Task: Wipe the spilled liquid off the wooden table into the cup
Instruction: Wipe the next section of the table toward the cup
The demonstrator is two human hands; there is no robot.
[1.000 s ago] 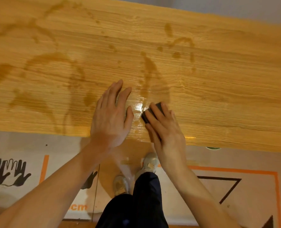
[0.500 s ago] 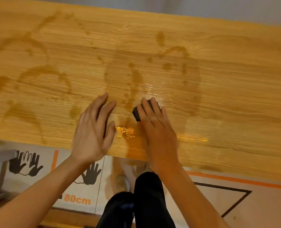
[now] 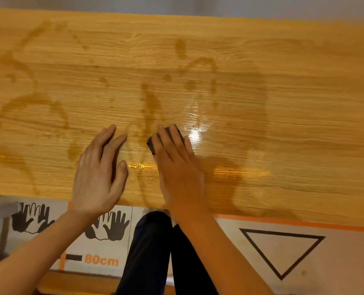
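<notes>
Pressing a dark pad (image 3: 154,143) onto the table (image 3: 283,128) with your right hand (image 3: 176,167); fingers are lying straight over the pad's top, so only its left corner and a strip between the fingers are showing. Whether the thumb is gripping its side, can't tell. Your left hand (image 3: 98,173) is resting flat on the wood just left of it, fingers straight and close together, holding nothing, thumb sticking out toward the right hand. The two hands are staying apart, with a wet glossy strip between them.

Spill (image 3: 151,103) is lying as brown streaks and rings across most of the tabletop: a long streak is running up from the pad, loops are sitting to the far left, spots and an arc up right of centre. A bright glare patch is sitting just right of the pad.

Cup isn't showing in this view, so no container contents to report.

Below the table edge you're seeing a floor mat (image 3: 347,262) with handprints, "80cm" and a triangle outline, plus dark trousers (image 3: 151,252).
</notes>
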